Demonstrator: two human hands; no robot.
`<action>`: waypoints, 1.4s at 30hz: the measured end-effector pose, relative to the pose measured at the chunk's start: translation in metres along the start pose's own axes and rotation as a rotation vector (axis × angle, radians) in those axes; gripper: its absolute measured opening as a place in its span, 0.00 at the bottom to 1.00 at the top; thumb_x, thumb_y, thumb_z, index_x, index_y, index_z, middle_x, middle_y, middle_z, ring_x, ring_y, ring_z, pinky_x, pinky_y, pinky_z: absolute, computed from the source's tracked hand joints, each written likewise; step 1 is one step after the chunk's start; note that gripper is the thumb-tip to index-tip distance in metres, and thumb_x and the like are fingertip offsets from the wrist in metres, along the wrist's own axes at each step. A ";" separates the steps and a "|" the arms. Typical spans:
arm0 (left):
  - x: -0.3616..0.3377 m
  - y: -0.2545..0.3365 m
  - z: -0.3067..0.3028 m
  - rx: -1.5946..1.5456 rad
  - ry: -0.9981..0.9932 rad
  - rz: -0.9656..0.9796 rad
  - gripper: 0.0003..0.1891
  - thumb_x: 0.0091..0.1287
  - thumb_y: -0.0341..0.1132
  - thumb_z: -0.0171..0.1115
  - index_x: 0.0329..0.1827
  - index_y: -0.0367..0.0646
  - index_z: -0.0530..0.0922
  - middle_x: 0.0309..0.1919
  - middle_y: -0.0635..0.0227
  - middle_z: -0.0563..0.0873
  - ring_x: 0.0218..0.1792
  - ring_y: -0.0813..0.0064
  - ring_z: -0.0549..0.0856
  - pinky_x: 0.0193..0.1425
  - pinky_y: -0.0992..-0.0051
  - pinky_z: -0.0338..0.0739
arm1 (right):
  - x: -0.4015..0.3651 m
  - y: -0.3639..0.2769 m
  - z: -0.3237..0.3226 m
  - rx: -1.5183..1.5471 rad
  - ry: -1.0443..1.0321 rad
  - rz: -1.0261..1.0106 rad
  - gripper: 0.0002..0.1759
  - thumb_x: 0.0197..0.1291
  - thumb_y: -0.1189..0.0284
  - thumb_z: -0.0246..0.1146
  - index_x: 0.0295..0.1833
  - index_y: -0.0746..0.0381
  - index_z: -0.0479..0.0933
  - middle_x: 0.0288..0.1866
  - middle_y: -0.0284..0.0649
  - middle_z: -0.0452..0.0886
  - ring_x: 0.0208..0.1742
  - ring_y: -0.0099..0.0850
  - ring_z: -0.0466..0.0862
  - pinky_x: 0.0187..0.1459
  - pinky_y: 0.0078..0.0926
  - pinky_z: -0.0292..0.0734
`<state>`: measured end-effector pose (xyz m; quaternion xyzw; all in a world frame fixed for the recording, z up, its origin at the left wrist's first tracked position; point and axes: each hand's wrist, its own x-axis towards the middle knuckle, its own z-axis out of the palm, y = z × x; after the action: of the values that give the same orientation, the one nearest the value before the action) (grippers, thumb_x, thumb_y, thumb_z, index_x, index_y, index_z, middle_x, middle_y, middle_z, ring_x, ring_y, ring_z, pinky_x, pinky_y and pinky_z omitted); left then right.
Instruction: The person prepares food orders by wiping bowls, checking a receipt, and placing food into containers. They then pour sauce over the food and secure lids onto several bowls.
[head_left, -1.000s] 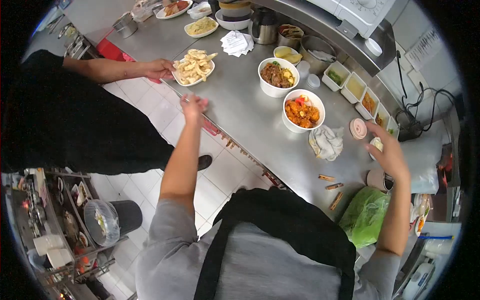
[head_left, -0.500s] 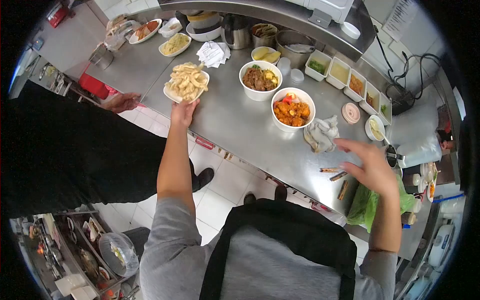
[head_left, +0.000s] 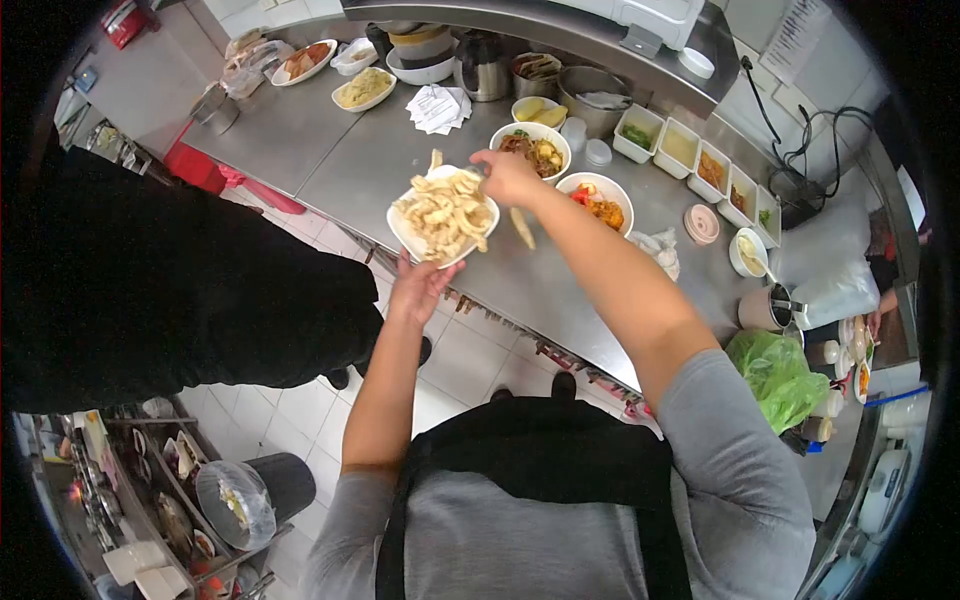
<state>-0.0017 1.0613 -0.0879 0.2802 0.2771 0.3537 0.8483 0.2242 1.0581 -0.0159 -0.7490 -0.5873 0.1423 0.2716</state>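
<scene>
My left hand (head_left: 419,290) holds the near edge of a white dish (head_left: 402,236) heaped with pale fried strips (head_left: 445,212). At the dish's right edge is my right hand (head_left: 508,178), its fingers close to the strips; what they pinch, if anything, is too small to make out. One pale strip (head_left: 522,228) shows below that hand, over the steel counter. Just behind my right hand stands a bowl of dark meat and yellow pieces (head_left: 540,156). A bowl with orange-red food (head_left: 600,206) is partly hidden by my right forearm.
Along the back right, several square containers (head_left: 678,147) stand in a row. White papers (head_left: 438,108) and a dish of yellow food (head_left: 364,90) lie at the back left. A person in black (head_left: 190,290) stands at left. A grey cloth (head_left: 658,252) and green bag (head_left: 775,375) are on the right.
My left hand and the heaped dish have moved right and nearer to me. My right hand has swung left from beside the cloth to the dish. The other person's hand is no longer visible.
</scene>
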 end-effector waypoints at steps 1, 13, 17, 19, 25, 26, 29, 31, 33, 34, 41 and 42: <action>-0.001 -0.005 -0.002 -0.001 0.003 -0.020 0.36 0.56 0.16 0.53 0.65 0.46 0.47 0.54 0.46 0.71 0.44 0.44 0.81 0.41 0.71 0.86 | 0.000 0.000 0.008 -0.005 0.011 0.002 0.24 0.44 0.75 0.60 0.53 0.58 0.75 0.37 0.43 0.81 0.41 0.41 0.81 0.45 0.34 0.75; -0.004 -0.004 0.002 0.044 0.119 -0.033 0.37 0.57 0.18 0.53 0.67 0.49 0.45 0.52 0.50 0.73 0.41 0.56 0.83 0.38 0.72 0.84 | -0.040 -0.048 0.025 -0.132 0.157 -0.565 0.09 0.49 0.71 0.62 0.39 0.55 0.77 0.40 0.35 0.77 0.48 0.38 0.75 0.45 0.35 0.74; -0.008 0.004 -0.003 0.058 0.183 0.011 0.36 0.57 0.19 0.51 0.66 0.48 0.45 0.50 0.48 0.74 0.39 0.55 0.84 0.38 0.72 0.84 | -0.052 -0.060 0.029 -0.079 -0.008 -0.768 0.08 0.49 0.70 0.61 0.37 0.56 0.78 0.40 0.36 0.77 0.48 0.38 0.74 0.47 0.36 0.72; -0.017 0.013 -0.003 0.105 0.160 0.011 0.35 0.56 0.19 0.50 0.65 0.47 0.46 0.50 0.45 0.73 0.40 0.51 0.83 0.39 0.69 0.83 | -0.031 -0.055 0.029 0.006 0.124 -0.764 0.07 0.51 0.70 0.59 0.37 0.56 0.79 0.42 0.39 0.78 0.49 0.37 0.74 0.50 0.38 0.70; -0.048 0.035 -0.002 0.062 0.266 0.013 0.38 0.56 0.18 0.51 0.67 0.47 0.42 0.50 0.46 0.74 0.38 0.55 0.84 0.41 0.68 0.84 | 0.080 0.007 0.067 -0.586 0.123 -0.619 0.14 0.54 0.73 0.56 0.46 0.54 0.80 0.46 0.36 0.79 0.53 0.38 0.74 0.55 0.38 0.68; -0.052 0.037 -0.002 0.052 0.275 0.013 0.38 0.56 0.17 0.51 0.67 0.48 0.42 0.50 0.46 0.74 0.38 0.54 0.84 0.42 0.68 0.84 | 0.088 0.005 0.068 -0.660 0.036 -0.572 0.14 0.53 0.72 0.56 0.46 0.54 0.80 0.46 0.36 0.79 0.54 0.38 0.74 0.55 0.39 0.68; -0.058 0.036 -0.010 0.016 0.275 0.028 0.40 0.56 0.16 0.50 0.68 0.50 0.41 0.52 0.46 0.72 0.42 0.55 0.83 0.46 0.66 0.83 | 0.097 -0.005 0.075 -0.776 -0.120 -0.434 0.14 0.53 0.71 0.58 0.46 0.54 0.79 0.47 0.36 0.79 0.55 0.38 0.74 0.55 0.39 0.69; -0.062 0.033 -0.014 0.021 0.271 0.034 0.40 0.56 0.16 0.50 0.67 0.53 0.42 0.54 0.48 0.70 0.45 0.56 0.82 0.48 0.65 0.83 | 0.095 -0.019 0.066 -0.721 -0.065 -0.353 0.14 0.52 0.69 0.60 0.46 0.54 0.79 0.46 0.38 0.80 0.53 0.36 0.76 0.54 0.37 0.71; -0.060 0.027 -0.019 0.024 0.281 0.056 0.39 0.56 0.17 0.51 0.68 0.51 0.43 0.54 0.48 0.72 0.45 0.52 0.82 0.48 0.66 0.83 | 0.079 -0.051 0.036 -0.355 -0.190 -0.162 0.13 0.50 0.67 0.62 0.43 0.55 0.80 0.42 0.41 0.81 0.49 0.36 0.79 0.50 0.35 0.73; -0.059 0.025 -0.019 0.024 0.281 0.067 0.39 0.57 0.18 0.51 0.69 0.51 0.43 0.54 0.48 0.73 0.45 0.50 0.82 0.47 0.66 0.83 | 0.072 -0.062 0.028 -0.174 -0.243 -0.064 0.13 0.49 0.66 0.63 0.42 0.56 0.80 0.41 0.43 0.82 0.47 0.35 0.80 0.48 0.34 0.74; -0.058 0.024 -0.006 0.011 0.209 -0.006 0.40 0.55 0.18 0.52 0.68 0.53 0.43 0.56 0.51 0.71 0.46 0.50 0.81 0.49 0.65 0.82 | 0.035 -0.061 0.026 -0.087 -0.330 -0.341 0.11 0.45 0.66 0.65 0.36 0.58 0.82 0.35 0.44 0.83 0.38 0.42 0.82 0.43 0.35 0.76; -0.058 0.023 -0.008 0.017 0.191 -0.003 0.40 0.55 0.18 0.52 0.68 0.53 0.43 0.56 0.51 0.71 0.46 0.50 0.82 0.49 0.65 0.82 | 0.035 -0.055 0.020 -0.080 -0.295 -0.337 0.11 0.46 0.67 0.64 0.35 0.60 0.81 0.36 0.45 0.83 0.38 0.42 0.82 0.42 0.35 0.77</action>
<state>-0.0521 1.0331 -0.0627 0.2520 0.3601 0.3753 0.8160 0.1788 1.1052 0.0031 -0.6215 -0.7428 0.1794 0.1729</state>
